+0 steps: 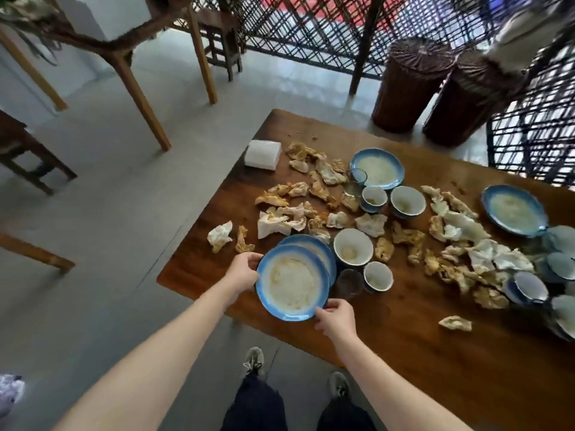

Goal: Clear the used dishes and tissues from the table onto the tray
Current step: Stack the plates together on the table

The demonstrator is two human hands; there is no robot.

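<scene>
Both hands grip one blue-rimmed plate (292, 283) smeared with food residue: the left hand (241, 272) curls round its left rim, and the right hand (336, 315) pinches its near edge. The plate overlaps a second matching plate (320, 247) near the corner of the wooden tabletop (404, 331). Crumpled, stained tissues (280, 220) and a white bowl (353, 246) lie just beyond.

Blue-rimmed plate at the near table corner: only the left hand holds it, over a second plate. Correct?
No. The head view shows both hands holding the plate, over a second plate: the left hand on its left rim, the right hand on its near rim.
</scene>
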